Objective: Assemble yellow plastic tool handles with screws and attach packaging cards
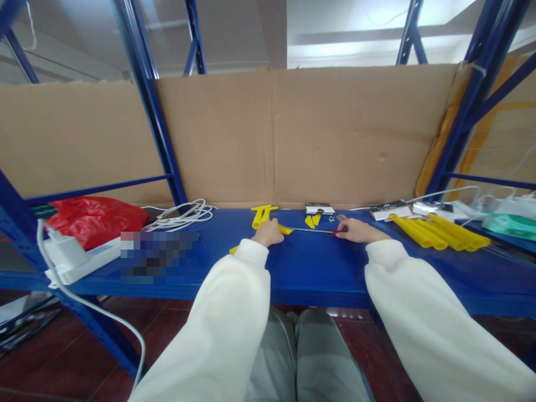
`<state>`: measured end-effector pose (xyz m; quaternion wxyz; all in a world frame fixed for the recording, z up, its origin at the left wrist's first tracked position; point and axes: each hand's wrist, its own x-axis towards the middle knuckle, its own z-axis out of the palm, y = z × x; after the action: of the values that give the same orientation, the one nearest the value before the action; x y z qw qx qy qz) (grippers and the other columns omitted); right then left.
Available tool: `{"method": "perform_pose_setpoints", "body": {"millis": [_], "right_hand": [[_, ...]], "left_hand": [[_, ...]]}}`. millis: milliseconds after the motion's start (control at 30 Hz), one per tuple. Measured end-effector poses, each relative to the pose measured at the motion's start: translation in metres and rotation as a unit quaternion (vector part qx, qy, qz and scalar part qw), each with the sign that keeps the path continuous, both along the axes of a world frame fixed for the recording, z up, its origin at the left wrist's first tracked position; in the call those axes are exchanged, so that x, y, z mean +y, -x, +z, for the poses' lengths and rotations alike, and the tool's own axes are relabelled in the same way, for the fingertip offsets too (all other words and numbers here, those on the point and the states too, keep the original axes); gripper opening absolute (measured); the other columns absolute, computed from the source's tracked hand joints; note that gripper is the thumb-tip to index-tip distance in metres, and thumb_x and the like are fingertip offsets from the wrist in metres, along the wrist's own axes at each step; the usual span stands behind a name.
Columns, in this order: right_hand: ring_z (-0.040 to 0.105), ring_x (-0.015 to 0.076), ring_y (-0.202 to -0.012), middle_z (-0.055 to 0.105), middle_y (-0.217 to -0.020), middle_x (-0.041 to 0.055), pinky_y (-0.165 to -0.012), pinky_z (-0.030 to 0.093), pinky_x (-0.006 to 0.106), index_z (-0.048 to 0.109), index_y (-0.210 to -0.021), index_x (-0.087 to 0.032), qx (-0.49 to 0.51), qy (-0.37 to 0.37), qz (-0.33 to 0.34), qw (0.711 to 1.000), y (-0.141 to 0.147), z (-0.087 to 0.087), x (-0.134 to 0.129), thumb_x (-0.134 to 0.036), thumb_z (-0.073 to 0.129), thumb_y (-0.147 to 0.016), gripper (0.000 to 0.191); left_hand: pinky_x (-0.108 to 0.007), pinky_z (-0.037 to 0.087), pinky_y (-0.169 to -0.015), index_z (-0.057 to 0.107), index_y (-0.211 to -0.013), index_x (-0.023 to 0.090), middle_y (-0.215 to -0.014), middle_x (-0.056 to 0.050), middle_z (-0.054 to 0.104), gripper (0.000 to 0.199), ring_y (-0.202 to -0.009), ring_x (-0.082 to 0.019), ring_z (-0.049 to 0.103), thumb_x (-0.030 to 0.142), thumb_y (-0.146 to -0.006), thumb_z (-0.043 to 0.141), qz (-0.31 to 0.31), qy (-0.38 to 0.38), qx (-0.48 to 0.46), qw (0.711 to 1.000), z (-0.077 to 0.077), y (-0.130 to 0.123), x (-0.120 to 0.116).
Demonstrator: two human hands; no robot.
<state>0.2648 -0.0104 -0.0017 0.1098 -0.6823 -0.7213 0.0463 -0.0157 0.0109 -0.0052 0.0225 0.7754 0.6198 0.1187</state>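
Note:
My right hand [357, 230] is closed around the red handle of a screwdriver [312, 229]. Its long metal shaft points left, lying nearly level just over the blue shelf. At its tip is a yellow plastic part [285, 229], which my left hand [268, 233] grips; most of that part is hidden by the fingers. Two yellow T-shaped pieces [262, 215] lie just behind my left hand. Another bit of yellow [233, 250] shows beside my left cuff. Beyond the screwdriver, small yellow pieces [312, 221] lie before a black-and-white card [319, 209], with tiny metal bits [332, 219] nearby.
Several yellow tube-like handles [439, 231] with header cards lie at the right. To the left are a coiled white cable [184, 215], a red plastic bag [98, 219] and a white power strip [98, 258]. Cardboard [335, 134] walls the back between blue posts [154, 117].

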Motion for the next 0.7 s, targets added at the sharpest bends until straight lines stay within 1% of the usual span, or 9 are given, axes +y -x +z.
{"method": "perform_pose_setpoints", "body": {"millis": [133, 267, 367, 500, 567, 700], "right_hand": [[0.068, 0.0271, -0.103, 0.075, -0.109, 0.0071, -0.091, 0.050, 0.041, 0.077, -0.093, -0.025, -0.019, 0.003, -0.040, 0.999, 0.002, 0.005, -0.004, -0.029, 0.063, -0.087, 0.016], [0.066, 0.0286, -0.109, 0.074, -0.115, 0.0080, -0.094, 0.049, 0.045, 0.075, -0.097, -0.024, -0.032, 0.017, -0.073, 0.997, -0.002, 0.009, -0.007, -0.024, 0.059, -0.090, 0.018], [0.067, 0.0288, -0.109, 0.073, -0.117, 0.0094, -0.094, 0.050, 0.045, 0.075, -0.100, -0.024, -0.035, 0.023, -0.081, 0.996, -0.011, 0.009, -0.008, -0.019, 0.057, -0.089, 0.021], [0.068, 0.0287, -0.108, 0.073, -0.117, 0.0099, -0.093, 0.051, 0.043, 0.074, -0.107, -0.025, -0.042, 0.018, -0.088, 0.995, -0.026, 0.005, -0.004, -0.015, 0.056, -0.085, 0.031], [0.068, 0.0283, -0.107, 0.074, -0.115, 0.0095, -0.092, 0.051, 0.042, 0.074, -0.110, -0.026, -0.040, 0.018, -0.086, 0.995, -0.033, 0.002, 0.000, -0.017, 0.056, -0.085, 0.032], [0.068, 0.0257, -0.105, 0.074, -0.111, 0.0089, -0.092, 0.051, 0.038, 0.074, -0.110, -0.025, -0.019, 0.018, -0.061, 0.998, -0.044, -0.005, 0.008, -0.025, 0.060, -0.085, 0.029]], "left_hand": [[-0.039, 0.048, -0.104, 0.056, -0.140, 0.014, -0.139, -0.018, 0.062, 0.059, -0.130, -0.033, 0.058, 0.031, -0.083, 0.061, 0.007, 0.013, 0.017, 1.000, 0.007, 0.002, -0.008], [-0.040, 0.049, -0.102, 0.062, -0.133, 0.013, -0.135, -0.018, 0.065, 0.052, -0.127, -0.032, 0.060, 0.032, -0.084, 0.058, 0.030, 0.023, 0.044, 0.998, 0.016, 0.003, -0.014], [-0.040, 0.050, -0.101, 0.066, -0.128, 0.014, -0.132, -0.017, 0.067, 0.046, -0.125, -0.032, 0.062, 0.033, -0.087, 0.056, 0.048, 0.030, 0.054, 0.997, 0.019, 0.004, -0.016], [-0.035, 0.052, -0.098, 0.067, -0.126, 0.015, -0.129, -0.016, 0.068, 0.041, -0.121, -0.029, 0.064, 0.025, -0.088, 0.056, 0.037, 0.006, 0.054, 0.998, 0.016, 0.003, -0.015], [-0.033, 0.051, -0.099, 0.067, -0.127, 0.015, -0.131, -0.016, 0.067, 0.041, -0.121, -0.027, 0.063, 0.023, -0.089, 0.055, 0.027, -0.012, 0.056, 0.998, 0.013, 0.003, -0.013], [-0.035, 0.051, -0.101, 0.066, -0.128, 0.013, -0.133, -0.016, 0.065, 0.040, -0.121, -0.027, 0.063, 0.022, -0.094, 0.050, 0.021, -0.035, 0.052, 0.998, 0.006, 0.003, -0.009]]}}
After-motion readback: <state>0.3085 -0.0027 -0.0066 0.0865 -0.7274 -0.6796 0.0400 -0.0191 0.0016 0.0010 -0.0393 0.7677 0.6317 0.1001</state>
